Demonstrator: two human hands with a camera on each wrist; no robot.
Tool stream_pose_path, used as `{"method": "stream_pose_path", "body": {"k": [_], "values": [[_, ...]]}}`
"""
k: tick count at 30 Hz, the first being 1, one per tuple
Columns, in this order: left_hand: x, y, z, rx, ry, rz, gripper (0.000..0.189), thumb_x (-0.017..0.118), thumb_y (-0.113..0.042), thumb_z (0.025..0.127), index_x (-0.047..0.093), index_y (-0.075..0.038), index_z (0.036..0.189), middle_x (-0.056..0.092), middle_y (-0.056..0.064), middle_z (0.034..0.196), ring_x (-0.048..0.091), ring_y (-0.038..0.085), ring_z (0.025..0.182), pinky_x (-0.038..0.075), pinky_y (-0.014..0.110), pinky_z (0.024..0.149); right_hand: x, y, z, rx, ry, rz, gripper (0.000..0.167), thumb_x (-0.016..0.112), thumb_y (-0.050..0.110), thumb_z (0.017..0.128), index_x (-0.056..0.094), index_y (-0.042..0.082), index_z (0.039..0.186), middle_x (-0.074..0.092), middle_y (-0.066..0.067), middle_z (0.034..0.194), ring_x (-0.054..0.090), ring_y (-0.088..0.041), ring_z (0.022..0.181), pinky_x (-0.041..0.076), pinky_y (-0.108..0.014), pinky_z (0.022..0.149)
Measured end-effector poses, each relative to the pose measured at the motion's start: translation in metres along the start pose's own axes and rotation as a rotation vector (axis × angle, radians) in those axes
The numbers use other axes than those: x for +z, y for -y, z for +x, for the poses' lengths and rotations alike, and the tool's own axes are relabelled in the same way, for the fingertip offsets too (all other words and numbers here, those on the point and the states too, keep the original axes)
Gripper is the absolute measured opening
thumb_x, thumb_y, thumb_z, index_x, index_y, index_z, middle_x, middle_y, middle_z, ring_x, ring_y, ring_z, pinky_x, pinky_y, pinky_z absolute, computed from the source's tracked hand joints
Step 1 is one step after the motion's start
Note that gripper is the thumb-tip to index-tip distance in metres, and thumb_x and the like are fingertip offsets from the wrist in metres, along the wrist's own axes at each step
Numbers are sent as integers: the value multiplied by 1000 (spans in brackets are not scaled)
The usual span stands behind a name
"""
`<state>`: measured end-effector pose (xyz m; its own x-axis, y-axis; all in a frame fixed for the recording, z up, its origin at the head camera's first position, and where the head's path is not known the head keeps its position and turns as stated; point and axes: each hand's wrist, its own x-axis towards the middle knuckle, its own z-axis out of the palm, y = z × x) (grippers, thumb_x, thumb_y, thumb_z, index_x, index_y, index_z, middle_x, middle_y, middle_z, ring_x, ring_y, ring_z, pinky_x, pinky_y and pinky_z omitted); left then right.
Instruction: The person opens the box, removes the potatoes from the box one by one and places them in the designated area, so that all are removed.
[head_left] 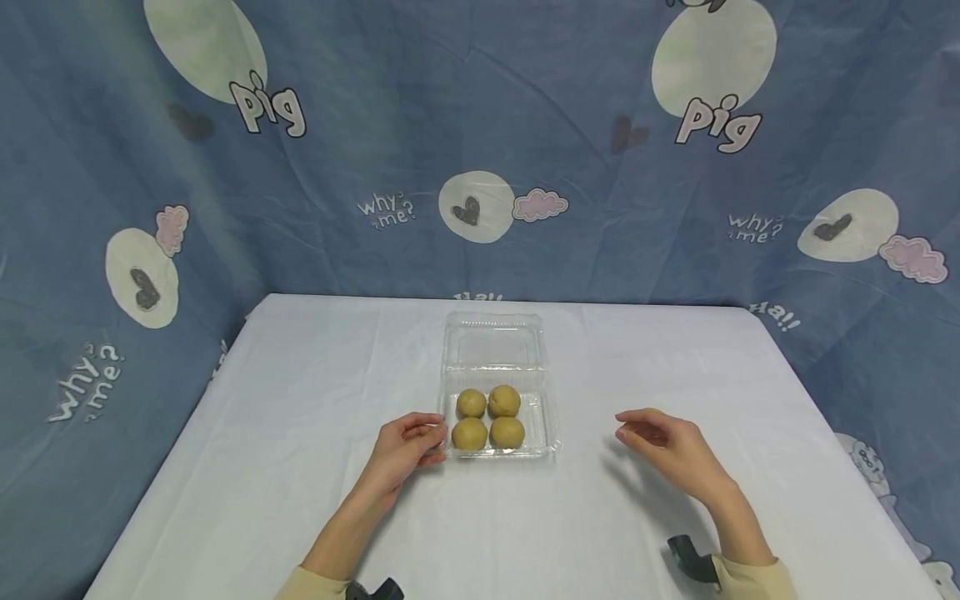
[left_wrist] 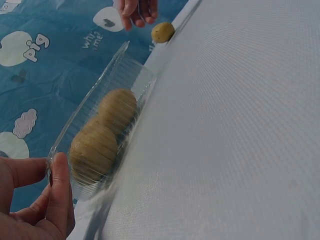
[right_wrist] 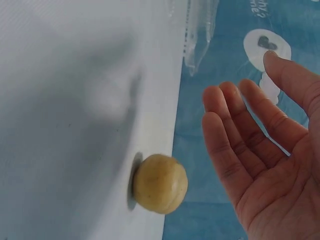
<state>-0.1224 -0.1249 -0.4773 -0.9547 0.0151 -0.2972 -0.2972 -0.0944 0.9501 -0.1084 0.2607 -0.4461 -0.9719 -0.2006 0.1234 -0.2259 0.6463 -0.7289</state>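
Note:
A hinged clear plastic box (head_left: 538,423) lies on the table with its lid (head_left: 492,342) folded back. Several round yellow-brown balls (head_left: 504,401) sit in its base. At the box's left rim is my left hand (head_left: 405,454), whose thumb and fingers pinch the edge in the left wrist view. My right hand (head_left: 671,448) hovers over the table to the right of the box, fingers loosely bent, holding nothing. One more such ball (right_wrist: 160,184) rests on the cloth near that hand in the right wrist view; the head view does not show it.
A white cloth (head_left: 322,367) covers the table. Blue printed fabric (head_left: 337,167) hangs behind it and along both sides. Dark wrist devices (head_left: 692,560) stick out beside the sleeves.

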Motion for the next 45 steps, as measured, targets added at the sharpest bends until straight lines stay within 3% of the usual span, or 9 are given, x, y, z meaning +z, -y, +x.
{"method": "stream_pose_path", "body": {"k": [10, 20, 28, 45], "values": [[0, 0, 1, 0, -3, -1, 25, 68, 0, 90, 62, 7, 113, 63, 11, 88, 63, 18, 77, 60, 30, 69, 9, 11, 10, -59, 4, 35, 30, 71, 26, 92, 69, 8, 115, 70, 2, 105, 67, -14, 92, 57, -31, 82], [1, -1, 1, 3, -6, 2, 25, 68, 0, 90, 62, 7, 113, 63, 12, 88, 63, 18, 77, 60, 31, 69, 23, 20, 18, -188, 3, 70, 24, 73, 13, 89, 70, 3, 111, 72, -7, 104, 69, -18, 87, 59, -36, 80], [0, 1, 1, 4, -4, -2, 25, 68, 0, 89, 62, 7, 113, 63, 11, 87, 63, 17, 77, 60, 30, 69, 32, 26, 21, -198, 42, 90, 27, 74, 13, 89, 68, 3, 114, 70, -9, 107, 67, -16, 90, 58, -41, 81], [0, 1, 1, 7, 0, 3, 26, 68, 0, 90, 62, 8, 114, 63, 13, 88, 63, 17, 76, 60, 30, 69, 38, 37, 27, -214, 50, 67, 29, 75, 15, 88, 69, 3, 114, 70, -5, 107, 67, -14, 90, 58, -39, 81]]}}
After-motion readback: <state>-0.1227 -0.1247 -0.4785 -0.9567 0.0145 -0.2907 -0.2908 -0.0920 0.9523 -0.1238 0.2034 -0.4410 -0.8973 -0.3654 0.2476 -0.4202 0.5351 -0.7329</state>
